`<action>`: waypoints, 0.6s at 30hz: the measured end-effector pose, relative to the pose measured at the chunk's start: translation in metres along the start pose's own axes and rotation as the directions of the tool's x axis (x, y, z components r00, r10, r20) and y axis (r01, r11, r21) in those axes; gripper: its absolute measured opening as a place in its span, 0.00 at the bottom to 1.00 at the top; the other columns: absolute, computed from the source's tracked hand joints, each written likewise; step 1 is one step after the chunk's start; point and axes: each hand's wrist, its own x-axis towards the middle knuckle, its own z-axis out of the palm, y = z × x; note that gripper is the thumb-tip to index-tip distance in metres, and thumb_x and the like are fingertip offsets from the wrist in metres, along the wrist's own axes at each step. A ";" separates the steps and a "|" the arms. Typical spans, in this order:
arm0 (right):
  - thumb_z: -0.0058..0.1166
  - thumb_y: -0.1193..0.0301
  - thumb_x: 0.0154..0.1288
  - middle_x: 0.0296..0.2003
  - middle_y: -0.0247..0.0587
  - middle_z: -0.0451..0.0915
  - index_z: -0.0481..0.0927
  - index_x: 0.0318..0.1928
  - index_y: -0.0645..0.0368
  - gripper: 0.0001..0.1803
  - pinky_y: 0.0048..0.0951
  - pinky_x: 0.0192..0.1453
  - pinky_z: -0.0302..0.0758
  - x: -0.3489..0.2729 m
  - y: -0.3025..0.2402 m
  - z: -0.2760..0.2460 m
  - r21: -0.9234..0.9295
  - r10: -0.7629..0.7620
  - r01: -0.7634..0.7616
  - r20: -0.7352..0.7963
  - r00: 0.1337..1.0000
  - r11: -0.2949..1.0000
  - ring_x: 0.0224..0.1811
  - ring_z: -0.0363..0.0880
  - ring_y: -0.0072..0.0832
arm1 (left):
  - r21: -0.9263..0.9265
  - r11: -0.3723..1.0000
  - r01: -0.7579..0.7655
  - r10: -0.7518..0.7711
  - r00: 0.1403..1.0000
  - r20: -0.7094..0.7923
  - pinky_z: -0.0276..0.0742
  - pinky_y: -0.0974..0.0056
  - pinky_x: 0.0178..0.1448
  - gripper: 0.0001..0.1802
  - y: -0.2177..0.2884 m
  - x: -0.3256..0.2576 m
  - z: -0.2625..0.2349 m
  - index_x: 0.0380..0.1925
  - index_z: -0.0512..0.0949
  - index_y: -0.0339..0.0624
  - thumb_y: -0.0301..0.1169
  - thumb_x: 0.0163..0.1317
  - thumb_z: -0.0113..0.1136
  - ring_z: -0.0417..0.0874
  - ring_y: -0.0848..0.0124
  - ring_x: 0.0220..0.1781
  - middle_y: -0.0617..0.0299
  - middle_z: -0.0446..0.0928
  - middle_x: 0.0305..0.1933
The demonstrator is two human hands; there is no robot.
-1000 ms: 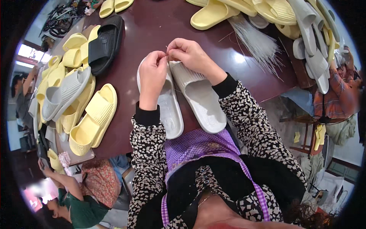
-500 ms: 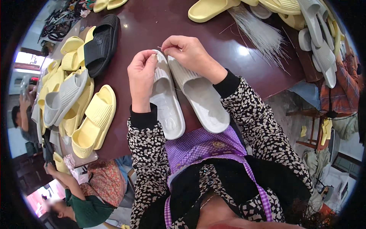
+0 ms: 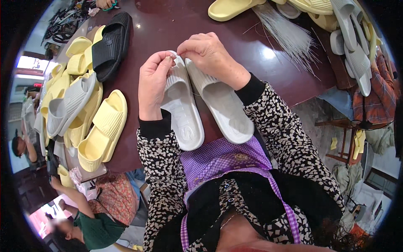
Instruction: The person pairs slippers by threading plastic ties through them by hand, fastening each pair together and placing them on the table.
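Two light grey ribbed slide slippers lie side by side on the dark red table, heels toward me: the left slipper (image 3: 184, 115) and the right slipper (image 3: 224, 109). A thin pale strand (image 3: 194, 93) shows between their straps. My left hand (image 3: 155, 80) is above the left slipper's toe, thumb and index finger pinched together. Close beside it, over the toe ends, my right hand (image 3: 208, 54) also pinches with its fingers curled. Both pinches meet on a thin strand, mostly hidden by the fingertips.
Yellow slippers (image 3: 103, 130), a grey slipper (image 3: 71, 105) and a black slipper (image 3: 111, 46) lie at left. A bundle of thin clear strands (image 3: 285, 38) lies at far right beside more slippers (image 3: 357, 59). Another person's hand (image 3: 105, 3) holds scissors at the far left edge. A co-worker (image 3: 98, 227) sits at lower left.
Both my hands have shifted slightly away from me, still pinching. Yellow slippers at the far left edge are gone from view, and another person's hand with scissors shows there.
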 end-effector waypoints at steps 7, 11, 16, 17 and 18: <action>0.57 0.75 0.56 0.27 0.30 0.79 0.82 0.32 0.52 0.05 0.29 0.46 0.64 0.000 0.002 0.000 -0.039 0.002 -0.002 0.006 1.000 0.999 0.34 0.77 0.27 | -0.015 1.000 0.012 -0.011 0.999 0.050 0.66 0.79 0.36 0.07 -0.001 0.003 -0.004 0.37 0.79 0.36 0.26 0.66 0.53 0.71 0.85 0.31 0.69 0.76 0.31; 0.57 0.75 0.56 0.27 0.30 0.79 0.82 0.33 0.51 0.05 0.29 0.46 0.64 0.000 0.002 0.000 -0.059 -0.024 0.024 0.011 1.000 0.998 0.34 0.77 0.27 | -0.009 1.000 0.011 -0.010 0.999 0.043 0.66 0.78 0.35 0.07 -0.001 0.003 -0.002 0.37 0.79 0.36 0.26 0.65 0.53 0.71 0.84 0.31 0.69 0.76 0.31; 0.56 0.75 0.56 0.27 0.30 0.79 0.82 0.32 0.52 0.04 0.29 0.46 0.64 0.000 0.000 0.000 -0.062 -0.022 0.022 0.005 1.000 0.998 0.33 0.77 0.27 | 0.002 1.000 0.012 -0.012 1.000 0.025 0.66 0.78 0.35 0.07 0.000 0.003 -0.002 0.37 0.79 0.36 0.26 0.65 0.54 0.71 0.84 0.30 0.69 0.76 0.31; 0.56 0.75 0.56 0.27 0.30 0.79 0.82 0.32 0.52 0.04 0.29 0.46 0.64 0.000 0.000 0.000 -0.062 -0.025 0.025 0.004 1.000 0.998 0.33 0.77 0.27 | -0.006 1.000 0.011 -0.011 1.000 0.023 0.66 0.78 0.35 0.07 -0.001 0.004 -0.002 0.37 0.79 0.35 0.26 0.65 0.54 0.71 0.84 0.30 0.69 0.76 0.31; 0.56 0.75 0.56 0.27 0.30 0.79 0.82 0.32 0.52 0.04 0.28 0.46 0.64 0.000 0.000 0.000 -0.062 -0.028 0.028 0.003 1.000 0.998 0.33 0.77 0.27 | -0.013 1.000 0.011 -0.011 1.000 0.021 0.67 0.78 0.35 0.07 -0.002 0.004 -0.003 0.37 0.79 0.35 0.26 0.65 0.54 0.71 0.84 0.30 0.69 0.76 0.31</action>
